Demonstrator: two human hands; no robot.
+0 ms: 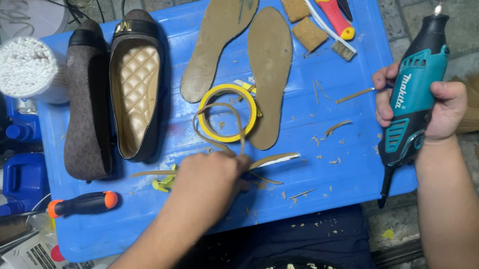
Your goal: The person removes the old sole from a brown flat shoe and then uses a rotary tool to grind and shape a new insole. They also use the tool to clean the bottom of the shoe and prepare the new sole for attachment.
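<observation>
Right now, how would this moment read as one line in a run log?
left hand: pinching thin tan strip | right hand: gripping teal rotary tool, tip up | blue table: two flat shoes, two insoles, yellow tape ring

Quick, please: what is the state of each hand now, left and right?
Left hand: closed, pinching a thin tan strip on the blue table.
Right hand: closed around a teal rotary tool, held beside the table.

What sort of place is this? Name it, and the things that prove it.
Likely a shoe repair bench: a pair of flat shoes, loose insoles on a blue table, and a rotary tool in the right hand.
</observation>
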